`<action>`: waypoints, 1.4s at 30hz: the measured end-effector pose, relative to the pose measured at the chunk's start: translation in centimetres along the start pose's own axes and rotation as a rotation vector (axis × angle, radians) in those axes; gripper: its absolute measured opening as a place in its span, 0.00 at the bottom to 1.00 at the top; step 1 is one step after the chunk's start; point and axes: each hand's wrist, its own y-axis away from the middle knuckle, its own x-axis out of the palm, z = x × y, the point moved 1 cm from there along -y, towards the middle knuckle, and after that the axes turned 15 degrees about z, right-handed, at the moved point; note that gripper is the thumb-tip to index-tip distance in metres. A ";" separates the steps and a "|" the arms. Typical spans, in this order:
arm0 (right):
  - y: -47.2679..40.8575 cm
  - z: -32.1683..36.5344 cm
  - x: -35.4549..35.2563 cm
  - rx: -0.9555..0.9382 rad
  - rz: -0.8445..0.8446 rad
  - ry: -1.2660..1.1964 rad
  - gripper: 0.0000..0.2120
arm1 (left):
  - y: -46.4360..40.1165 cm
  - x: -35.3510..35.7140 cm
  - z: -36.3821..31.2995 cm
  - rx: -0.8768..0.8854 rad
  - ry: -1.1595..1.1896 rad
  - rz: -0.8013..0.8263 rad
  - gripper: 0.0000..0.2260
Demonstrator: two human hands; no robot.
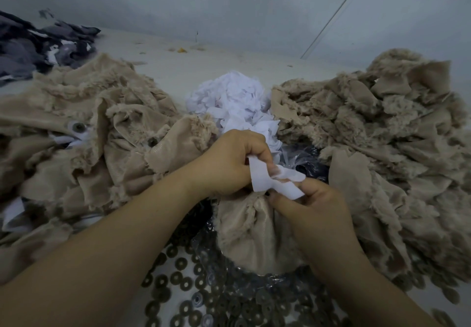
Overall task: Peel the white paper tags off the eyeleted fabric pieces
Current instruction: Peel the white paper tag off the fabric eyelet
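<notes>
paper tag is partly lifted off the fabric piece at our lap: left hand grips the cloth, right hand pinches the strip. we judge many done, given the paper heap; the left pile shows tags remaining.

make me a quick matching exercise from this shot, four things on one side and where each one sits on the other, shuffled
Things:
1. white paper tag
2. heap of peeled white tags
3. dark grey fabric pile
4. metal rings

Places:
A. far left of the table
B. near edge, below the arms
C. pinched between both hands
D. middle of the table, between the two beige fabric piles

Pairs: 1-C, 2-D, 3-A, 4-B
</notes>
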 end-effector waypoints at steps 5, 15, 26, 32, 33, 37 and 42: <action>0.1 0.2 0.2 0.006 -0.028 0.077 0.18 | 0.1 -0.2 0.7 -0.032 -0.181 -0.095 0.08; 0.2 0.5 0.4 0.057 0.027 -0.087 0.13 | -2.0 -2.8 2.6 -0.276 -0.699 -0.234 0.04; 0.0 -0.1 0.5 0.136 0.031 -0.028 0.12 | -0.6 -2.2 1.0 -0.333 -0.666 -0.093 0.26; -0.1 -0.1 0.6 0.126 0.024 -0.001 0.13 | -1.1 -2.9 0.5 -0.498 -0.564 0.095 0.45; -0.1 -0.2 0.6 0.128 0.023 0.010 0.13 | -1.2 -2.8 0.5 -0.492 -0.603 0.107 0.42; -0.2 -0.5 0.6 0.143 0.031 0.030 0.15 | -0.6 -1.7 0.4 -0.294 -0.766 -0.033 0.22; -0.3 -1.0 0.7 0.144 0.041 0.031 0.16 | 0.6 -1.0 0.7 -0.138 -0.777 -0.078 0.06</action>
